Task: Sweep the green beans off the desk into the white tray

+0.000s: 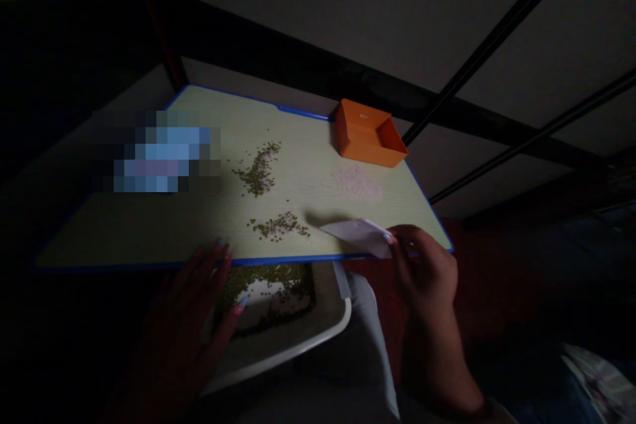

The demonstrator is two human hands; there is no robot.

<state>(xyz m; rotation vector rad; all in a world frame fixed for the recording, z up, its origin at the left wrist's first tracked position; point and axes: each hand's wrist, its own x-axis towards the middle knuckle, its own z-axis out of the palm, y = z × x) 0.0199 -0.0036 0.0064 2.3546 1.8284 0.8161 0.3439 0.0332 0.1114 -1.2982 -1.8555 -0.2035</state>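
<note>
White card [355, 232] was pinched in right hand's grip [427, 268]; left hand's grip [191, 308] was spread, empty, near worktop [308, 159] edge.

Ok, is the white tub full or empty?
Neither, just partly filled: green grains lie inside the white tub, but a white patch shows among them.

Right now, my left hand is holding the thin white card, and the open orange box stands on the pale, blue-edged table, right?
Wrong hand: the head view shows your right hand holding the thin white card. The open orange box does stand on the table.
</note>
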